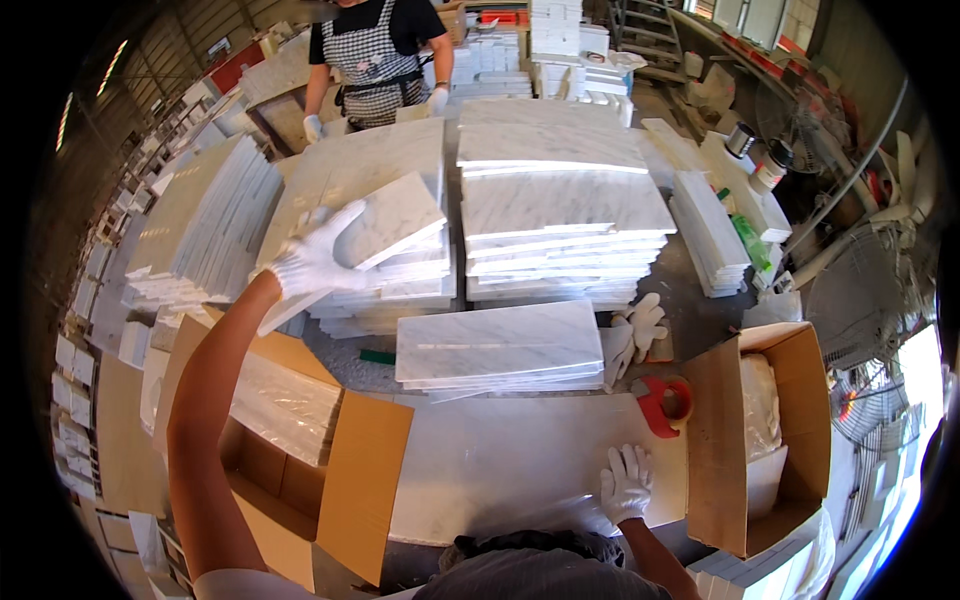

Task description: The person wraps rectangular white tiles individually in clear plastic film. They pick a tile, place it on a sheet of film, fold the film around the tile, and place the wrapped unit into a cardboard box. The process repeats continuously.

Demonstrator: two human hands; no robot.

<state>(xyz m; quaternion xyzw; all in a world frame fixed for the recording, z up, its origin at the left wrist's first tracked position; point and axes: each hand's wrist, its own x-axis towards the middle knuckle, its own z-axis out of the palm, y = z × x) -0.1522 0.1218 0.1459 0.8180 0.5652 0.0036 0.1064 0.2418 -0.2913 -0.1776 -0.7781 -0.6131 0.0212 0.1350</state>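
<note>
Left hand in a white glove, fingers grasping a white grey-veined marble tile, tilted, atop a stack of like tiles. Right hand, also white-gloved, fingers released and spread flat on a clear plastic sheet over the worktop. Near it, a red tape dispenser. To the left, an open cardboard box holding tiles; to the right, another cardboard box.

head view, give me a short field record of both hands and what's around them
left hand: gloved left hand grips a tilted white marble tile on a tile stack
right hand: gloved right hand lies flat on a plastic-covered slab
near right: red tape dispenser, open cardboard box
near left: open cardboard box with tiles
far side: another person in a checked apron
</note>
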